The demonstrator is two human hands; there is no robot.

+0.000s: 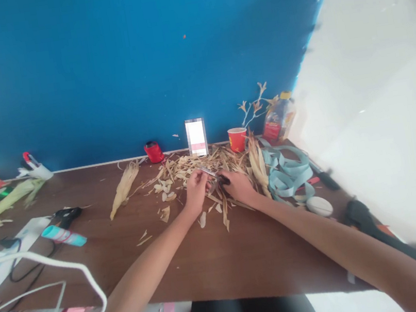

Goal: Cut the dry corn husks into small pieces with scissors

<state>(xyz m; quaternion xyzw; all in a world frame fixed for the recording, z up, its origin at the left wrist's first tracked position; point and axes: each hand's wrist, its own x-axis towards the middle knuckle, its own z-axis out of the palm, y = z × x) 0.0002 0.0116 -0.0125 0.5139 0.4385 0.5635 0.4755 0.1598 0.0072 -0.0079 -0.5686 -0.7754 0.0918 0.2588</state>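
Note:
My right hand [237, 185] is closed around the dark handles of a pair of scissors [209, 172]. The blades point up and left, toward my other hand. My left hand [196, 191] is closed, thumb and fingers pinched near the blades. What it pinches is too small to make out, though it looks like a bit of dried husk. Under and behind both hands spreads a heap of dried husk scraps [178, 168]. Whole pale husks lie on either side, one husk bundle [124, 186] to the left and another bundle [257, 164] just right of my right hand.
On the brown table [208, 260] stand a red can [154, 152], a bright phone-like screen [196, 138], a red paper cup [237, 140] and a plastic bottle [278, 119]. Light-blue ribbon [288, 167] and a glue-gun-like black tool [384, 234] lie right. White cables [89, 278] loop at left.

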